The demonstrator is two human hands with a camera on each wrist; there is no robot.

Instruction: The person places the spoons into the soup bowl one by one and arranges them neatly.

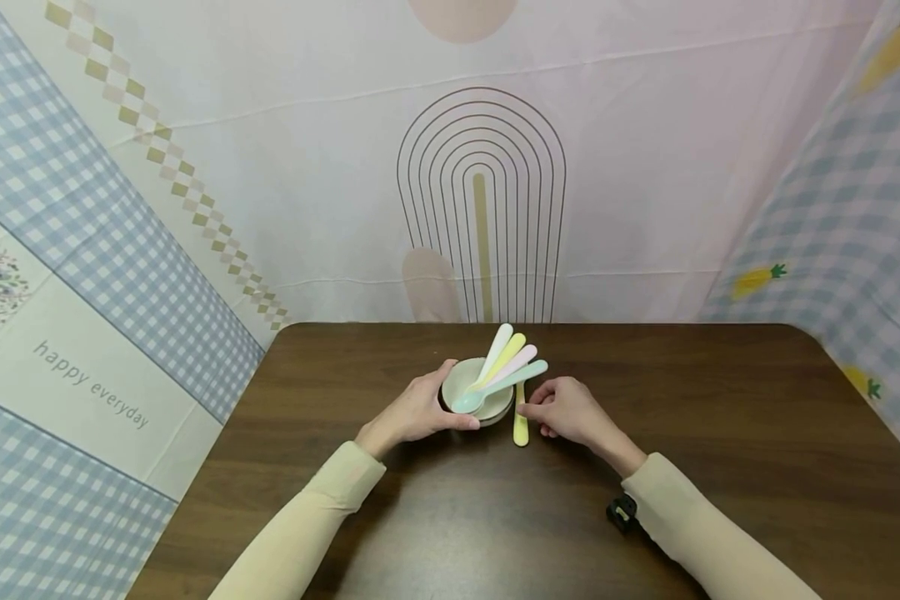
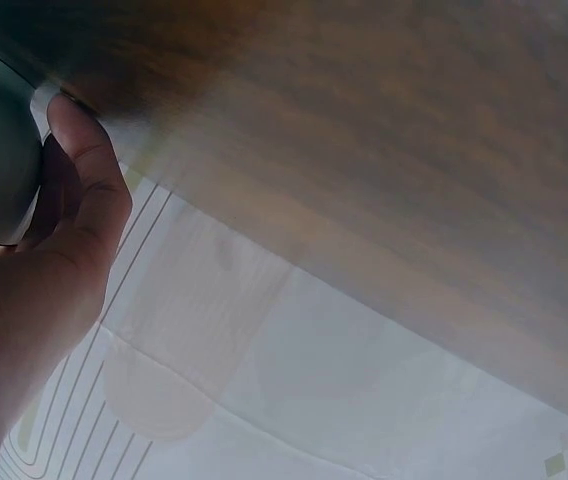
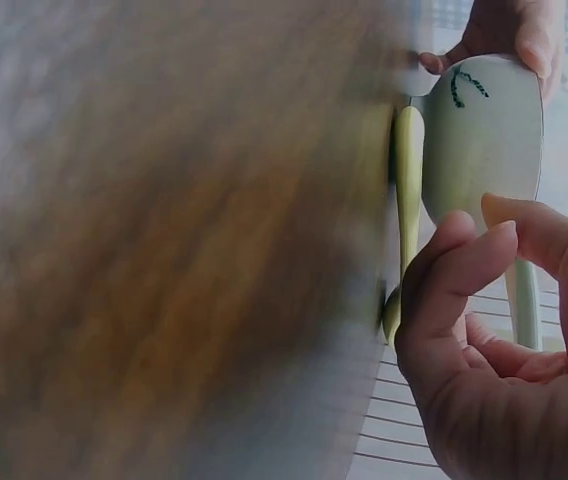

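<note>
In the head view my left hand (image 1: 412, 410) grips a small pale bowl (image 1: 457, 377) by its left side, thumb at the near rim. A white spoon (image 1: 497, 347), a yellow spoon (image 1: 507, 357), a pink spoon (image 1: 521, 357) and a mint-green spoon (image 1: 525, 376) lean in the bowl, handles fanned out to the upper right. Another yellow spoon (image 1: 521, 432) lies on the table to the bowl's right. Over that spoon are the loosely bent fingers of my right hand (image 1: 570, 408). The right wrist view shows this yellow spoon (image 3: 410, 180) flat on the table beyond the fingers, with no grip on it visible.
Dark wood table (image 1: 450, 517) lies under everything. A small black object (image 1: 621, 512) is at the right sleeve cuff. Behind the table's far edge hangs a patterned cloth (image 1: 630, 192), with checked cloth (image 1: 120, 225) on the left.
</note>
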